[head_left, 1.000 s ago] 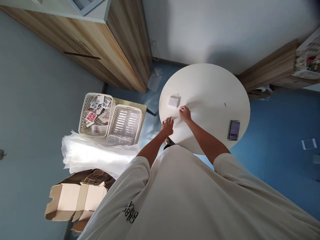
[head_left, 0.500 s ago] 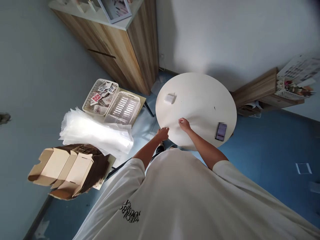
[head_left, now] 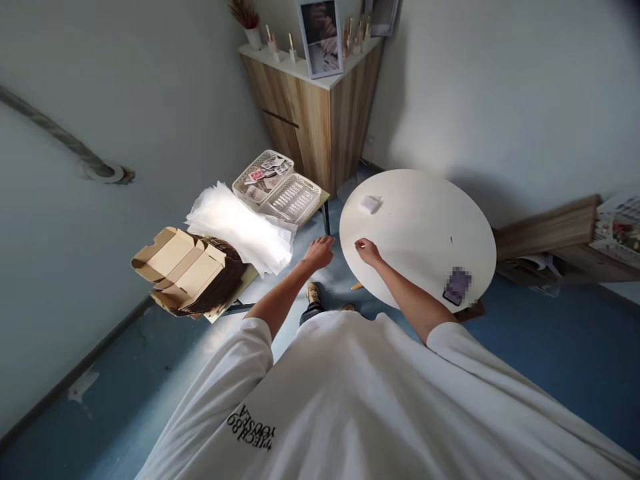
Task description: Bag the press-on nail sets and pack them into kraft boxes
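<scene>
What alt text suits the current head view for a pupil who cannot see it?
A person's right hand is over a round white table bearing a small white packet and a pixelated item; the left hand is between the table and piled white sheets beside cardboard boxes.

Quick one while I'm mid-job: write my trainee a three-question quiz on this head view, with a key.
1. True or false: the right hand touches the white packet.
2. Which also lies on the round table?
A. A shoe
B. A purple pixelated object
C. A picture frame
3. Fill in: the stack of white sheets lies between the open cardboard box and the two ____.

Key: 1. False, they are apart. 2. B. 3. Baskets.
</scene>
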The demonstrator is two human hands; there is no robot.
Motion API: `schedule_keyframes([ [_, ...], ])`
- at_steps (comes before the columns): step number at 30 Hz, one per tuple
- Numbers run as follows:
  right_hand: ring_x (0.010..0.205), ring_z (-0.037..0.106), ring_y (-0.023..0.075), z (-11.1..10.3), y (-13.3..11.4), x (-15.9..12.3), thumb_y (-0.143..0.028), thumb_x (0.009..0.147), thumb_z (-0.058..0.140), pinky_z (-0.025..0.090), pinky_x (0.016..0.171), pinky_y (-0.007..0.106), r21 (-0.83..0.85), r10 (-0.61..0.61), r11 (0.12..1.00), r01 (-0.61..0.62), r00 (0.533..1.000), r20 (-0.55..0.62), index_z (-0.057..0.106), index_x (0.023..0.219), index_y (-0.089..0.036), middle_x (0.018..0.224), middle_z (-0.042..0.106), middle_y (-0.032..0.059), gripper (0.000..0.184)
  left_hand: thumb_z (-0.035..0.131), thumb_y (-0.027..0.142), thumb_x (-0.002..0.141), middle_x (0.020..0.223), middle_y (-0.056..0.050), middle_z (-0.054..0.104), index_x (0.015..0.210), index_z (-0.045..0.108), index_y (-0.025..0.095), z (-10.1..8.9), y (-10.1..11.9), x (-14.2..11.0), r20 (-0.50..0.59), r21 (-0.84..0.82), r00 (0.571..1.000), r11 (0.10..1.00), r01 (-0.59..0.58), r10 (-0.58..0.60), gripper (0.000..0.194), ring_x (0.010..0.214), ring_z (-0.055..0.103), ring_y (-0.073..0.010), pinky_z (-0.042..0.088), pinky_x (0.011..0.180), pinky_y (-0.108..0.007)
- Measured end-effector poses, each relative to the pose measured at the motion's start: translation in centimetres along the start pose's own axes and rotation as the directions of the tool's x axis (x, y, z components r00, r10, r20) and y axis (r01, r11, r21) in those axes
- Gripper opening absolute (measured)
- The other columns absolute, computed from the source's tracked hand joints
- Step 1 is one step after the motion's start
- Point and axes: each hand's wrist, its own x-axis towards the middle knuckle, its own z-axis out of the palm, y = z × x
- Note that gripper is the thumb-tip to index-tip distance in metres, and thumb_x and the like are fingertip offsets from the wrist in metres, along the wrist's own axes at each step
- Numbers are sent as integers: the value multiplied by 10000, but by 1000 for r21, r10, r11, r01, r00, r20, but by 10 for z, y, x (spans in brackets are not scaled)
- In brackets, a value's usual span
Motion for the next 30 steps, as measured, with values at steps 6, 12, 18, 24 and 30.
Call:
schedule_keyframes([
  [6,981,718,200,26,-43,20,-220,898,576,572,969,379,10,-97,995,97,995,38,699,907,-248,1047,784,26,127,491,249,1010,1647,-115,519,1583,514,197,-44,-52,-19,-129,17,988,996,84,-81,576,1508,482,-318,387,1254,-474],
  [12,975,724,206,62,-86,48,-202,881,598,570,969,367,-19,-139,990,141,989,56,705,896,-254,999,785,17,120,466,179,996,1560,-93,607,1505,610,227,-82,-108,-21,-236,-17,967,995,96,-97,532,1412,566,-289,444,1205,-448],
  [18,943,730,205,112,-138,89,-215,906,610,575,946,351,-28,-169,985,171,984,61,729,919,-234,992,791,33,121,425,205,1046,1499,-102,650,1418,666,225,-118,-177,0,-312,17,940,989,149,-136,443,1388,565,-309,398,1198,-476],
  [24,967,748,210,161,-177,126,-231,920,633,584,907,322,-3,-149,989,151,982,114,760,981,-215,1029,803,54,142,444,254,1046,1408,-175,701,1382,688,174,-148,-245,42,-209,129,968,978,165,-136,423,1335,583,-363,388,1132,-510],
  [30,978,758,205,193,-200,147,-192,917,648,580,916,309,-50,-88,994,96,986,140,771,1005,-207,1021,809,49,153,632,289,947,1305,-209,730,1373,677,157,-145,-276,74,-63,186,982,965,186,-178,449,1296,588,-407,332,1135,-537],
])
